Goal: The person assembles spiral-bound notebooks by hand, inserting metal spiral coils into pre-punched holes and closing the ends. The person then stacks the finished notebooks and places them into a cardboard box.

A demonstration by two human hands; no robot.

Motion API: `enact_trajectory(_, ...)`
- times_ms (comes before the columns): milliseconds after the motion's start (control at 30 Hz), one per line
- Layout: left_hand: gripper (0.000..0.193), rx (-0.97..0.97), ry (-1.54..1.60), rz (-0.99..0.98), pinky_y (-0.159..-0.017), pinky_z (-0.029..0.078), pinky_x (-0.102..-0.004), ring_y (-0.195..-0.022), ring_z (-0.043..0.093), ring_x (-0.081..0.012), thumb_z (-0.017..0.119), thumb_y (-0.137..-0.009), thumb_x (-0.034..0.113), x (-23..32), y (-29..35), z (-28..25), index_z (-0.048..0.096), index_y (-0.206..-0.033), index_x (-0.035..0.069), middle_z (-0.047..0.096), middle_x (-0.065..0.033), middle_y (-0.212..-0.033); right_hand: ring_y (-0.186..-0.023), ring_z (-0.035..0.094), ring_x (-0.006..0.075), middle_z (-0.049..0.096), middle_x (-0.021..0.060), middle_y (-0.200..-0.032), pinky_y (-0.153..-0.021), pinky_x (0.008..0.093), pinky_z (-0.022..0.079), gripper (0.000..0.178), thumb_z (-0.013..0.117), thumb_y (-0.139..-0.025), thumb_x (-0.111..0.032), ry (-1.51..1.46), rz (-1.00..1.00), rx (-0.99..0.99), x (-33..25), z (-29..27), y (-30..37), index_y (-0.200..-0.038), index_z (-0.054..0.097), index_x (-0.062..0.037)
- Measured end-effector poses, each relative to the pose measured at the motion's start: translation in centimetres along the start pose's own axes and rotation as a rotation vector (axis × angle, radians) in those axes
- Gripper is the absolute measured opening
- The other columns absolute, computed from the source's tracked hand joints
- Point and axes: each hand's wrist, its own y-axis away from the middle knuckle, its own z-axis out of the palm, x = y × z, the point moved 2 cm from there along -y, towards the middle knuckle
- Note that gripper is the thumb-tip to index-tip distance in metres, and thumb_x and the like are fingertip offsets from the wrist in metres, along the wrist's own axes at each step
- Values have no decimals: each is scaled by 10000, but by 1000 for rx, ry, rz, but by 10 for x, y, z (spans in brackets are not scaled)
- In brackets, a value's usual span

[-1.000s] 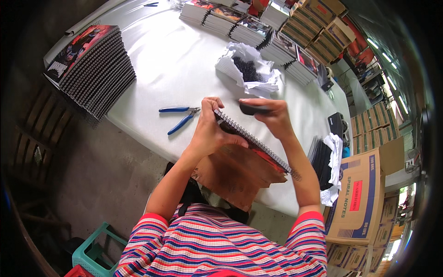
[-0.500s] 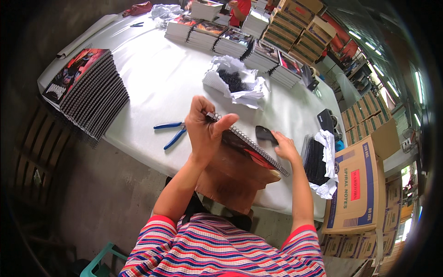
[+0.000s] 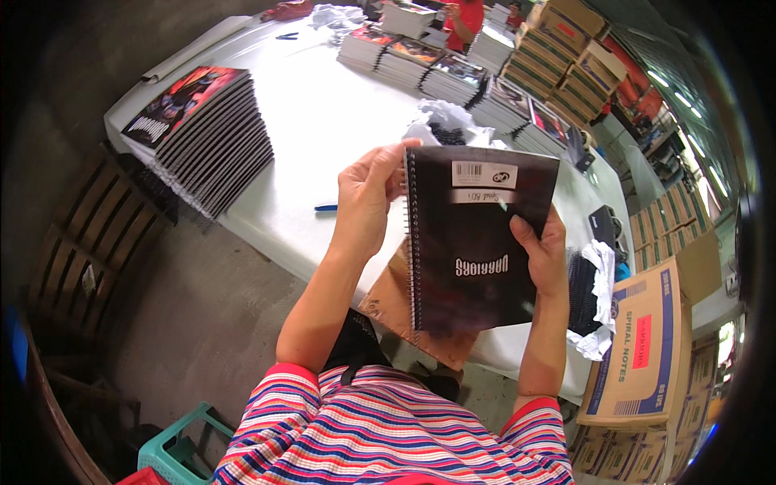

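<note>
Above the near edge of the white table (image 3: 299, 174), the black spiral notebook (image 3: 477, 222) is held raised, cover facing me, coil edge on the left. My left hand (image 3: 368, 194) pinches the upper end of the coil edge. My right hand (image 3: 548, 255) clamps the opposite edge, thumb flat on the cover, fingers behind. Below the notebook is a brown board (image 3: 384, 297), partly hidden. A blue handle (image 3: 326, 208) lies beside my left wrist. A notebook stack (image 3: 214, 137) stands at the table's left; an open carton (image 3: 638, 347) stands at right.
</note>
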Motion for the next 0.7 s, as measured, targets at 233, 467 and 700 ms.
enact_trajectory(233, 185, 164, 145, -164, -455, 388, -187, -516, 444, -59, 534, -871, 116, 12, 11, -18, 593, -845, -58, 537, -15, -666, -900, 565, 121, 641, 78, -1000, -828, 271, 437, 348, 634, -853, -150, 222, -26, -12, -13, 23, -3, -1140, 534, 20)
enact_trajectory(467, 159, 156, 36, -76, -578, 516, -217, -629, 591, -104, 540, -852, 47, 14, 6, -48, 598, -920, -84, 613, -85, -748, -743, 668, 215, 675, 144, -903, -653, 272, 495, 256, 633, -822, -76, 581, -214, -100, -30, 45, -7, -1063, 596, 1)
enact_trajectory(700, 265, 67, -381, 111, -629, 542, -232, -681, 616, -106, 623, -847, 100, 63, 23, -57, 592, -1065, -48, 634, -68, -797, -806, 681, 238, 675, 146, -928, -706, 279, 523, 369, 548, -692, 106, 585, -552, -288, -53, 64, -26, -1034, 630, -8)
